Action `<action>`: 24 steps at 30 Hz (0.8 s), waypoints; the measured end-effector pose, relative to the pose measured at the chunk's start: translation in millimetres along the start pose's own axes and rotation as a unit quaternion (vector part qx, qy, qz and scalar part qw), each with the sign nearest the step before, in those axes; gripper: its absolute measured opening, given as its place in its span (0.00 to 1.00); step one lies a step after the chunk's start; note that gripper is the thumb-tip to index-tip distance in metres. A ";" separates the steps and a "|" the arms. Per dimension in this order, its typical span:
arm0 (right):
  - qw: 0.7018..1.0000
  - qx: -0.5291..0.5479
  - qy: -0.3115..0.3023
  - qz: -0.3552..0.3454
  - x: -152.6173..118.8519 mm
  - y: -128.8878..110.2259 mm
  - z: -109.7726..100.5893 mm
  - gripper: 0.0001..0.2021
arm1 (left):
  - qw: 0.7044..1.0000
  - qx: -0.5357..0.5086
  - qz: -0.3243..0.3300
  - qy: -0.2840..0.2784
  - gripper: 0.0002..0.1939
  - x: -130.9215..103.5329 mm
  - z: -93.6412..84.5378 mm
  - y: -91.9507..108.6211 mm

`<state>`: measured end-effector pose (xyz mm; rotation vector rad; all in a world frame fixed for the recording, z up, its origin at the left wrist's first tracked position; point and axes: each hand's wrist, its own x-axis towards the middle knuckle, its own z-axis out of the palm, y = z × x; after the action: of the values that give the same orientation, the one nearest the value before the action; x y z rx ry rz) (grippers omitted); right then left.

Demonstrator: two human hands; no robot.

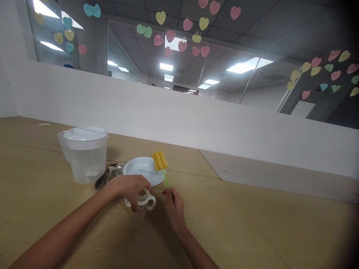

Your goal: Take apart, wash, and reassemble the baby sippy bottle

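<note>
My left hand (131,187) is closed round the top of a clear baby bottle (143,212) with white loop handles; its mouth is open and it stands upright, and my fingers hide part of the rim. In my right hand (175,211) is a bottle brush (160,161), gripped by its thin green handle. Its yellow sponge head points up, apart from the bottle and in front of the right side of a white dish (137,163). A dark metal tray (98,184) lies left of the dish, partly behind my left forearm, with small clear parts (119,169) on it.
A translucent lidded pitcher (88,158) stands at the left, beside the tray. A small flat pale piece (44,124) lies farther back on the wooden table (238,224). Behind the table rises a white wall (168,112) below glass panes with heart-shaped notes.
</note>
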<state>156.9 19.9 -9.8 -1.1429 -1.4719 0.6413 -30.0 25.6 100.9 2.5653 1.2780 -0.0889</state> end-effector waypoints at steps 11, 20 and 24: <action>0.994 -0.006 0.021 -0.105 -13.5 -13.2 -5.6 0.19 | 0.959 -0.120 0.059 0.249 0.27 -28.4 -40.1 -16.4; 0.979 -0.144 -0.068 -0.130 -11.8 -14.5 -1.1 0.16 | 0.857 0.184 -0.023 0.480 0.17 -14.0 -31.6 -20.3; 0.980 -0.159 -0.079 -0.089 -10.4 -13.2 -0.6 0.18 | 0.829 0.353 -0.013 0.433 0.16 -2.5 -24.4 -9.3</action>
<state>152.6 5.4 -2.5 -1.2054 -1.8376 0.3869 -40.4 35.5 122.8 3.3897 1.8270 0.8609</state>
